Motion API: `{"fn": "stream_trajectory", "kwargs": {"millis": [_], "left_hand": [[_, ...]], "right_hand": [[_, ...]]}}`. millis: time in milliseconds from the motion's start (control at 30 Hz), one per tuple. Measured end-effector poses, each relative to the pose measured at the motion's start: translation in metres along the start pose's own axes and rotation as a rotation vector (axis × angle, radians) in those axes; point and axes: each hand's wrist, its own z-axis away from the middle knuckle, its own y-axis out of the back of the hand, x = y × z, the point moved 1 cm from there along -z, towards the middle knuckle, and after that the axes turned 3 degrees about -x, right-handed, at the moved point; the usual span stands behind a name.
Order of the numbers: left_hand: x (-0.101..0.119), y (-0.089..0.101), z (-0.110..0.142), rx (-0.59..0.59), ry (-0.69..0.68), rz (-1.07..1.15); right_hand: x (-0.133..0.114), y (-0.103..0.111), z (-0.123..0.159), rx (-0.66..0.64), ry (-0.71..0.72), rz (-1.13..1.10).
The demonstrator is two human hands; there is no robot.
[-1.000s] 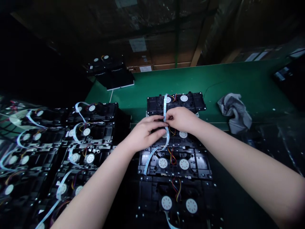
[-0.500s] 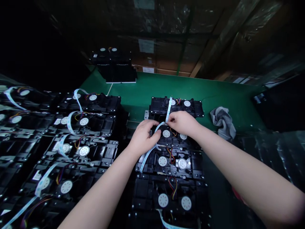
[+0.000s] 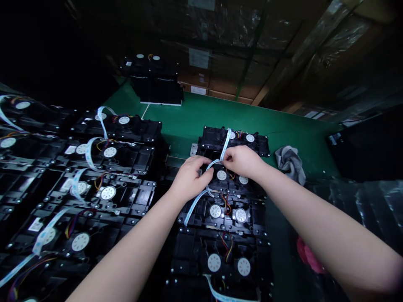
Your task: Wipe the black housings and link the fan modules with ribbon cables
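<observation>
**Bench:** a green-topped workbench (image 3: 201, 113) stretches ahead of me, with cardboard cartons (image 3: 220, 94) behind its far edge and a separate black module stack (image 3: 154, 90) standing at the far left corner.

**Left side:** rows of black plastic modules (image 3: 126, 197) crowd up to my left forearm, each with white round discs and coloured wires, and several with pale ribbons lying loose.

**Right side:** a crumpled grey cloth (image 3: 290, 163) lies on the green top, with open bench between it and the stack. Something pink (image 3: 308, 256) shows low beside my right arm; I can't tell what it is.

**In front of me:** my hands work over a column of black modules (image 3: 223, 247) much like those on the left. Their top edge ends at the open green.

**Step in hand:** I'm handling a pale blue flat ribbon cable (image 3: 198, 205). It runs from the far module, under my fingers, and down to the near module's left edge.

**Right hand (image 3: 242, 161):** my thumb and forefinger are closed, pinching the ribbon.

**Left hand (image 3: 191, 178):** my fingers (image 3: 204, 172) curl over the ribbon's loop, but I can't tell whether they grip it.
</observation>
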Motion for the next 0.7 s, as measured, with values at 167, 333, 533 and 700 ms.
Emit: {"fn": "stream_trajectory", "kwargs": {"millis": [167,333,533,700], "left_hand": [[0.0,0.0008,-0.0001,0.0,-0.005,0.001],[-0.0008,0.0013,0.0005,0.002,-0.009,0.021],[-0.0015,0.0,0.0007,0.015,-0.017,0.037],[-0.0015,0.0007,0.0011,0.026,-0.007,0.052]], "right_hand": [[-0.0021,0.0022,0.0004,0.003,0.019,0.072],[0.0019,0.0003,-0.0002,-0.005,0.054,0.023],[0.0055,-0.0044,0.0,0.035,0.06,-0.069],[0.0056,-0.0057,0.0001,0.011,0.068,-0.101]]}}
